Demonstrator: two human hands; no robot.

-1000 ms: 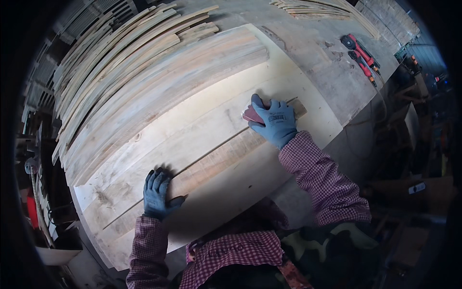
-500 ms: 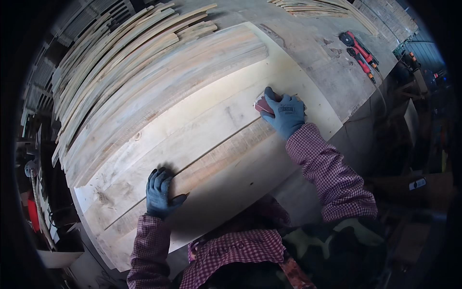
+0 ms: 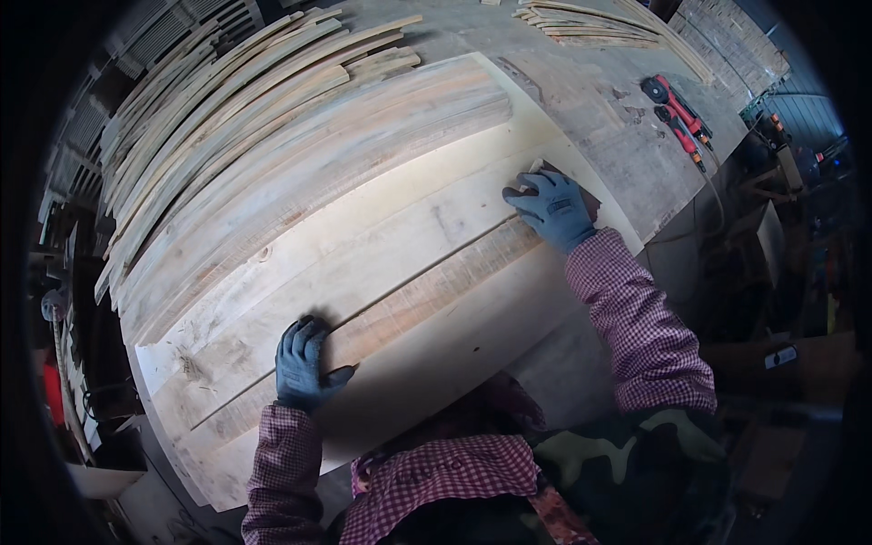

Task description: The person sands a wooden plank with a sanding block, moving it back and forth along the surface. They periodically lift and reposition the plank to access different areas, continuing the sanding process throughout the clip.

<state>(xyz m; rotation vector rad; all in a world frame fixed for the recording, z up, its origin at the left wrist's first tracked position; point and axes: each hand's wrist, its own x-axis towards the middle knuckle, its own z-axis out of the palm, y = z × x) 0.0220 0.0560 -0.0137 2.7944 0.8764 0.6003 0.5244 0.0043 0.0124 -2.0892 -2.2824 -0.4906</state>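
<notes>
A long wooden plank (image 3: 436, 283) with an orange-brown tint lies diagonally before me, along a dark gap beside a paler board (image 3: 391, 250). On the plank's left part my left hand (image 3: 307, 365), in a blue-grey glove, rests with its fingers and thumb apart. It holds nothing. Towards the plank's far right end my right hand (image 3: 556, 209), gloved alike, grips a sanding block wrapped in reddish-brown sandpaper (image 3: 590, 205) and presses it on the wood. The glove covers most of the block.
Thick planks (image 3: 318, 173) lie side by side beyond the boards, with a pile of long thin strips (image 3: 209, 136) behind them. Two red-and-black power tools (image 3: 677, 118) lie at the table's far right, with a hose trailing down. More strips (image 3: 590, 25) lie at the back.
My right hand has slid the sanding block a short way to the right along the plank and turned a little. My left hand has stayed in place.
</notes>
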